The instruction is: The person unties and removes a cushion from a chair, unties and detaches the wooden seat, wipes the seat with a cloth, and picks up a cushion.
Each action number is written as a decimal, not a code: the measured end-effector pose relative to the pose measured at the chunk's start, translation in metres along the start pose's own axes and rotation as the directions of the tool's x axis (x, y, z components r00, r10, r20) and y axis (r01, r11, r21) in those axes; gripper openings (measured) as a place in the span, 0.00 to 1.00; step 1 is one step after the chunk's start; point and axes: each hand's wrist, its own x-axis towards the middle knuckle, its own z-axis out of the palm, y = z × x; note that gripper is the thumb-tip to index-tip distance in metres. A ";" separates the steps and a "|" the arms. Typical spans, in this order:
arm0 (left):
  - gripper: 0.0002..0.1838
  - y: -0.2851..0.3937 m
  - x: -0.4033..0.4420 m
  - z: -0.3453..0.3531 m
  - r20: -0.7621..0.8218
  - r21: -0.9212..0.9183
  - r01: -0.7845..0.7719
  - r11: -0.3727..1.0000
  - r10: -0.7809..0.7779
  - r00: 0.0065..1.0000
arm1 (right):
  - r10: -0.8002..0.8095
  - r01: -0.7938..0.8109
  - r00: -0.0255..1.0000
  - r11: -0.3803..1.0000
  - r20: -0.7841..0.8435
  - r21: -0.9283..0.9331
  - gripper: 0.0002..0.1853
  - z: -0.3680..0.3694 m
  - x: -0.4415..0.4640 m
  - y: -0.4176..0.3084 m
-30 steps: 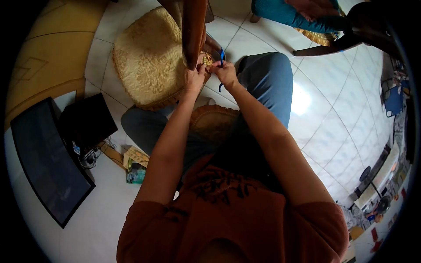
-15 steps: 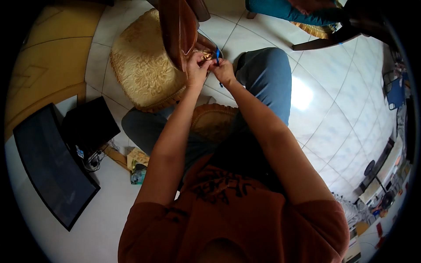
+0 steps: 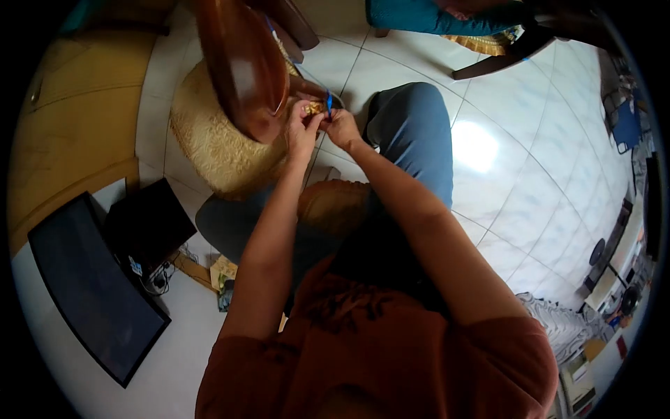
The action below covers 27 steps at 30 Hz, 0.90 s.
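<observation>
My left hand (image 3: 300, 137) is closed, its fingers pinched at a small shiny gold piece (image 3: 314, 109) whose kind I cannot make out. My right hand (image 3: 342, 130) is beside it, with fingers drawn together at a narrow blue strip (image 3: 329, 100) that stands up from them. The two hands' fingertips almost meet. Just left of them is a polished brown wooden furniture part (image 3: 244, 84), its rounded end close to my left hand. Under that wood lies a cream embossed cushion (image 3: 202, 140) with a ruffled edge.
My bent leg in blue trousers (image 3: 415, 133) is right of my hands. Another cushion (image 3: 335, 206) shows between my legs. A teal-covered seat (image 3: 440, 17) with a curved wooden leg (image 3: 488, 66) stands ahead. A dark screen (image 3: 94, 286) and black box (image 3: 150, 216) are at left.
The view has shifted, and the wooden part now appears farther left and lower, covering more of the cushion. My hands keep their hold close together on the gold piece and blue strip.
</observation>
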 end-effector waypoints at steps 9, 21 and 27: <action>0.18 0.016 0.003 -0.003 0.048 0.147 0.085 0.985 -0.093 0.995 | -0.036 0.039 0.999 0.988 0.028 -0.151 0.10 0.008 0.012 0.028; 0.10 -0.005 0.009 0.002 -0.002 0.134 0.045 0.990 -0.046 0.999 | 0.022 -0.024 0.999 0.998 0.044 0.051 0.07 -0.002 0.006 0.016; 0.17 0.037 -0.003 -0.010 -0.078 0.241 0.448 0.861 -0.443 0.893 | 0.145 -0.163 0.984 0.969 0.105 0.187 0.06 0.003 0.009 0.027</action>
